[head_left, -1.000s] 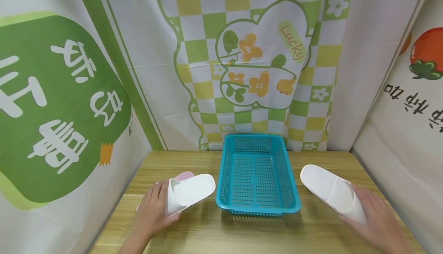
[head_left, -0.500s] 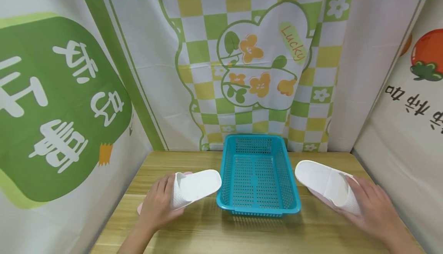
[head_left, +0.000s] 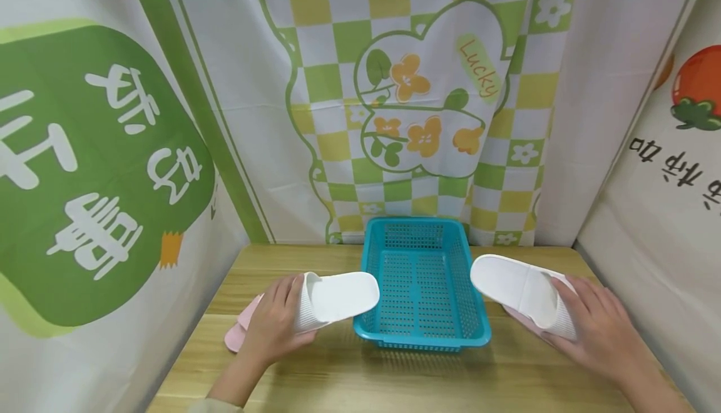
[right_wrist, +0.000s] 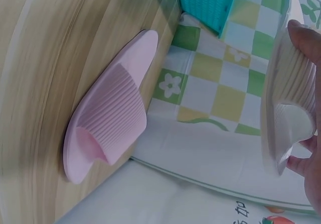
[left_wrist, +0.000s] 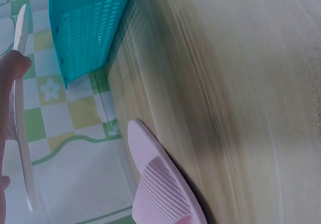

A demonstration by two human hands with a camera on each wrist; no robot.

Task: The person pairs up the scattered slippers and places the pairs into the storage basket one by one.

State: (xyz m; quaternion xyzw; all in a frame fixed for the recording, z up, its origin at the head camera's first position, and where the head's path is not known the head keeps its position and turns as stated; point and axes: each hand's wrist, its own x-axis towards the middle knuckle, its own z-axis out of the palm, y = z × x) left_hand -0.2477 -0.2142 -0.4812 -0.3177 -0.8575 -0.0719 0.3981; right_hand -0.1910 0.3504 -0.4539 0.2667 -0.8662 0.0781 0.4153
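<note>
In the head view my left hand (head_left: 275,322) grips a white slipper (head_left: 345,297) by its ribbed strap end, and the slipper's sole end overlaps the left rim of a turquoise basket (head_left: 419,342). On the other side, a second white slipper (head_left: 501,281) is held in my right hand (head_left: 594,328), its sole end at the basket's right rim. Both wrist views show the held slippers raised above the wooden table. A pink slipper (left_wrist: 160,184) lies beneath the left hand; another pink slipper (right_wrist: 110,111) lies beneath the right one.
The basket has perforated walls and stands at the table's back, near a checked curtain (head_left: 332,144). White printed cloth hangs along both sides. The wooden table (head_left: 394,388) extends toward me in front of the basket.
Both hands have moved inward toward the basket with their white slippers, the left going right and the right going left. More of each pink slipper shows on the table.
</note>
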